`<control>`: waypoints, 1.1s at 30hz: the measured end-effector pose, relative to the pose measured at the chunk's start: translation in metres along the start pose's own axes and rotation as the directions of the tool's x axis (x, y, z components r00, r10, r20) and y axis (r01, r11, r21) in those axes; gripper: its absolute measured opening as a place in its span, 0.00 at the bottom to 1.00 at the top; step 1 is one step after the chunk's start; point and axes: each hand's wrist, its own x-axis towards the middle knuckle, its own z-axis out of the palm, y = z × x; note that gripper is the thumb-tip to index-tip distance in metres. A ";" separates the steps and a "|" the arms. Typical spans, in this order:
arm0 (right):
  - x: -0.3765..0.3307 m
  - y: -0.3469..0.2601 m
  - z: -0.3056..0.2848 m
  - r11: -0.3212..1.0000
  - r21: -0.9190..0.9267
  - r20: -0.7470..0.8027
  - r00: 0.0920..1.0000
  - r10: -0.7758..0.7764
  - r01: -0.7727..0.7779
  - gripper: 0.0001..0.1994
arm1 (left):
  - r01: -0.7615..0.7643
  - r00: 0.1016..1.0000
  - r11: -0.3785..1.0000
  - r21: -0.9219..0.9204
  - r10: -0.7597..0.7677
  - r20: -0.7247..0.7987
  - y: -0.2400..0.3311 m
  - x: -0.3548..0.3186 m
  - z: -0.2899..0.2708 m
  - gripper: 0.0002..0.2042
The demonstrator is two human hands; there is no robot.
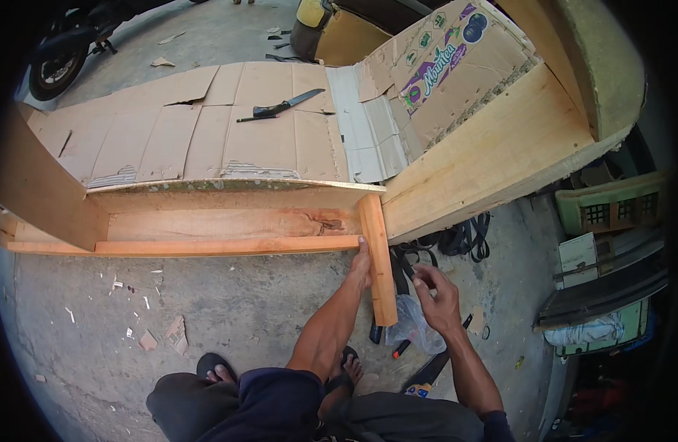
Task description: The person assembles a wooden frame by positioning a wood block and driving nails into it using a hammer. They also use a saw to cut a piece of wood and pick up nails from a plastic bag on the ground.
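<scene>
My left hand (361, 264) grips the front wooden rail (228, 246) of a long frame near its right end. The thumb lies on top and the other fingers are mostly hidden below. Right beside it, a short wooden board (379, 258) lies crossways at the corner, its near end jutting toward me. My right hand (438, 298) hovers to the right of that board, fingers loosely bent and apart, with no object visible in it. Beneath it a clear plastic bag (414, 328) rests on the floor, beside black straps (464, 237).
Flattened cardboard (184, 132) lies inside the frame, with a knife (284, 105) on it. A wide wooden side panel (493, 151) runs off to the right. Near my feet is a handsaw (427, 374). A motorcycle (59, 62) stands far left; stacked furniture parts (608, 272) stand at right.
</scene>
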 end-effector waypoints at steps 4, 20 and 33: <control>0.174 -0.064 0.084 0.796 0.061 0.365 0.728 -0.580 0.603 0.15 | 0.018 0.998 0.987 -0.157 -0.007 0.068 -0.005 -0.006 0.012 0.30; 0.444 -0.135 0.297 0.406 -0.501 0.566 0.644 -0.514 0.764 0.14 | -0.015 0.999 0.942 -0.335 0.002 -0.040 -0.020 0.009 0.010 0.20; 0.335 -0.052 0.204 0.621 -0.263 0.589 0.633 -0.503 0.738 0.22 | 0.005 0.998 0.944 -0.330 0.019 0.067 -0.004 -0.015 0.005 0.25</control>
